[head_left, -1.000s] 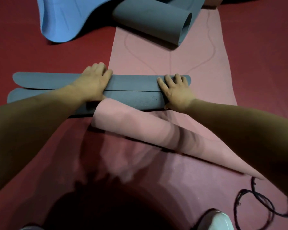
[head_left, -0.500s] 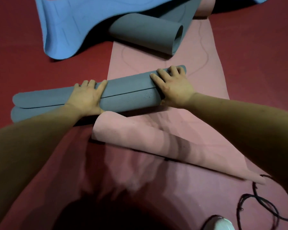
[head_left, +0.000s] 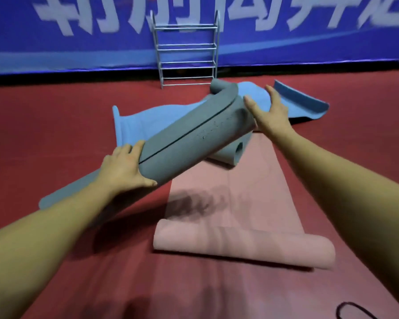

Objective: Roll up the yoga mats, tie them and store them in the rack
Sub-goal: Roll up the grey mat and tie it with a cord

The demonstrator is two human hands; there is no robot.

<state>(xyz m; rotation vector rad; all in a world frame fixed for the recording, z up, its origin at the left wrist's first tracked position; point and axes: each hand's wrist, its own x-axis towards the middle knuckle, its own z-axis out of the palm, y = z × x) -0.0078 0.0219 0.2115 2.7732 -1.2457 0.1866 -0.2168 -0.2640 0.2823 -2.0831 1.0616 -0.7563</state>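
Rolling done, tying due. Grey mat roll (head_left: 198, 134) held aloft at centre, tilted toward 1 o'clock. Left hand (head_left: 124, 169) grips near end; right hand (head_left: 271, 113) flat against far end. Next probably needs cord (head_left: 349, 303), 5 o'clock; rack (head_left: 187, 49) at 12.

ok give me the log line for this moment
grey mat: raised, untied | left hand: grips near end | right hand: flat against far end | pink mat: on floor, near end curled | rack: at wall
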